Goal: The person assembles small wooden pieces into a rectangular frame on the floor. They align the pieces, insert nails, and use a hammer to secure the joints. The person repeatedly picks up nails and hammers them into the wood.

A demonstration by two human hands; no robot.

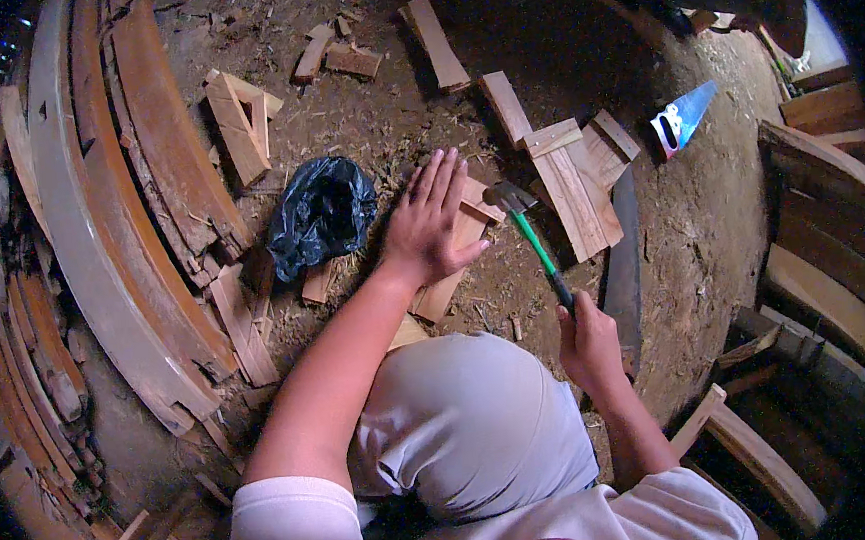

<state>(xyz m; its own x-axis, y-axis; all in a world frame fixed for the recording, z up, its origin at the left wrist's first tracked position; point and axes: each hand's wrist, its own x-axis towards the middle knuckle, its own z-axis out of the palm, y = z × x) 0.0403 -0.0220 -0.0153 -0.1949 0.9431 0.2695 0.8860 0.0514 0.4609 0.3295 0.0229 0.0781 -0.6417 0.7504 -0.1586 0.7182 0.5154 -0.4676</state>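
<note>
My left hand [424, 220] lies flat with its fingers stretched out over a small wooden assembly [468, 229] on the dirt floor, pressing on its left side. In my right hand [590, 337], closed round the dark grip, is a hammer [533, 238] with a green and black handle. Its metal head is beside the upper right end of the wood; whether they touch I cannot tell. Just left of my left hand sits a crumpled black plastic bag [321, 223], its mouth open. Joined wooden boards [578, 195] lie to the right of the hammer head.
A handsaw [683, 122] with a blue and white blade lies at the right. A dark flat strip [626, 277] runs beside the joined boards. Wood blocks [353, 61] are scattered at the back. Long planks [166, 118] line the left; stacked boards [820, 293] the right.
</note>
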